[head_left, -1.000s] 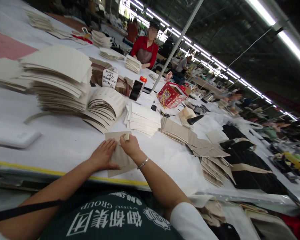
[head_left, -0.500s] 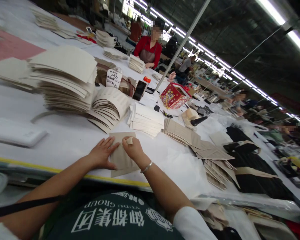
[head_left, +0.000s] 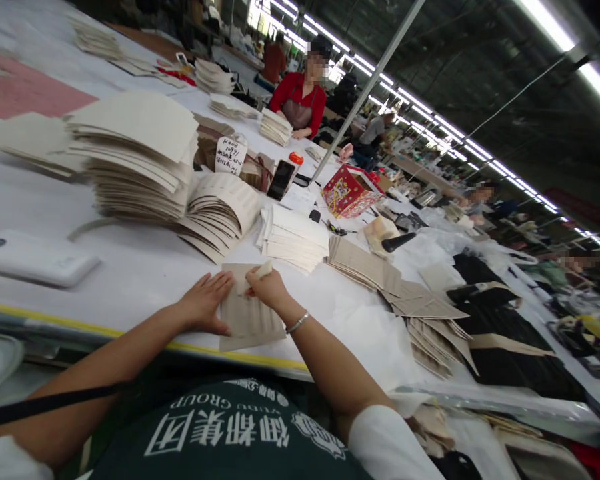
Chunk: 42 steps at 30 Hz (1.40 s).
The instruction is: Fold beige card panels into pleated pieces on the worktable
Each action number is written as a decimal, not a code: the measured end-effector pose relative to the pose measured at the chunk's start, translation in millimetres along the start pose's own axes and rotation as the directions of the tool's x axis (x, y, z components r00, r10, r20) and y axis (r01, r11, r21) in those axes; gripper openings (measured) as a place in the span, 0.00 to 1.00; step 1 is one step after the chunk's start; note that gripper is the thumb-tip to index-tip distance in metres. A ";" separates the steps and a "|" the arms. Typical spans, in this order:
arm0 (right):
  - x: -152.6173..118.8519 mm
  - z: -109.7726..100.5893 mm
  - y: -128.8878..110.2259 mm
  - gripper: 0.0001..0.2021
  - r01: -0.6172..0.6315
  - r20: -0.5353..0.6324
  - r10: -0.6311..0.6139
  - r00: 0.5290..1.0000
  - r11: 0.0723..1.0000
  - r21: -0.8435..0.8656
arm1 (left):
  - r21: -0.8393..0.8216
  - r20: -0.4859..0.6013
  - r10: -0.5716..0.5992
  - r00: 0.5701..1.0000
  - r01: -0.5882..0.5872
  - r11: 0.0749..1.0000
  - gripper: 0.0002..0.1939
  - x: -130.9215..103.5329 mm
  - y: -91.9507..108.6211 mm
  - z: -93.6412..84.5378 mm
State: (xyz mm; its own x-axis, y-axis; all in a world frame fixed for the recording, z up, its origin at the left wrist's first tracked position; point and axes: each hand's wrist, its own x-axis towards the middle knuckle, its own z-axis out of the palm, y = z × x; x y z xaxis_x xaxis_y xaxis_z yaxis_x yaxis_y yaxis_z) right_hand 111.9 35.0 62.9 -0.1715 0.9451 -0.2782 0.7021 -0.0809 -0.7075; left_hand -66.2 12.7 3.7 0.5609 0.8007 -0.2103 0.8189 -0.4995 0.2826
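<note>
A beige fabric panel (head_left: 253,321) lies flat near the table's front edge. My left hand (head_left: 206,303) rests on its left side with the fingers spread. Over the panel's upper part, my right hand (head_left: 269,287) is closed around a small cream-coloured piece (head_left: 264,269) whose end sticks out above the fingers. Just beyond my hands are a stack of white sheets (head_left: 294,239) and a curved stack of beige pieces (head_left: 223,210).
A tall stack of pale panels (head_left: 135,157) and a white device (head_left: 35,259) are on the left. More beige panels (head_left: 363,261) lie to the right. Further back are a phone (head_left: 281,180), a red box (head_left: 351,191) and a person in red (head_left: 300,103).
My right hand has moved slightly up the panel, and the cream piece in it is tilted differently. My left hand stays on the panel's left side.
</note>
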 end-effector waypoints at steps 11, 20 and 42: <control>-76.8 13.5 0.4 0.11 0.238 0.135 -0.198 0.971 0.863 -0.445 | -0.026 -0.020 -0.022 1.000 0.022 0.999 0.59 -1.4 0.8 0.8; -2.7 16.9 -18.8 0.12 0.206 -0.116 -0.257 0.959 0.920 -0.333 | -0.142 -0.058 -0.011 0.998 0.002 0.990 0.57 0.7 -5.4 -15.4; -86.0 32.6 8.0 0.10 0.118 0.041 -0.115 0.993 0.988 -0.097 | -0.046 -0.103 -0.016 0.995 0.012 0.999 0.28 9.4 -15.4 0.8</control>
State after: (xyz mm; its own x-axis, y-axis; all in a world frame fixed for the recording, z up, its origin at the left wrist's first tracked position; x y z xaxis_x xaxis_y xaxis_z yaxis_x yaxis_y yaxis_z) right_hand 109.8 -57.2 60.0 -0.2790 0.9343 -0.2218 0.7404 0.0622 -0.6693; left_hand -73.4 27.7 -3.4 0.5319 0.8387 -0.1174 0.8190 -0.4742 0.3230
